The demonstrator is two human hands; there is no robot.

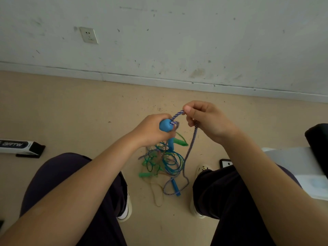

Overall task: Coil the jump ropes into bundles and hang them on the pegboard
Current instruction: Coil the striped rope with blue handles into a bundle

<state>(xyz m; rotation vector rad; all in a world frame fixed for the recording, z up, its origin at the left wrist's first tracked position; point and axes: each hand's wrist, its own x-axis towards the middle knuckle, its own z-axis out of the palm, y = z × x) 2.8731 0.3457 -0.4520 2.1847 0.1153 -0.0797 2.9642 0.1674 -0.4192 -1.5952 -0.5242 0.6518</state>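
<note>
My left hand [152, 129] grips the blue handle [166, 126] of a blue-and-white braided jump rope [190, 148]. My right hand [207, 119] pinches that rope a short way from the handle, so a small loop arches between my hands. The rest of the rope hangs down to the floor, where its second blue handle [175, 188] lies. Below my hands sits a tangled pile of other ropes [159, 162], with green handles [144, 174], thin green and blue cords and a pale beige loop [158, 194]. No pegboard is in view.
I sit with my knees apart over a beige floor [71, 107], facing a scuffed white wall [177, 41] with a socket [88, 35]. A black-and-white box [19, 146] lies at the left. A white sheet [298, 162] and a black object [317, 139] are at the right.
</note>
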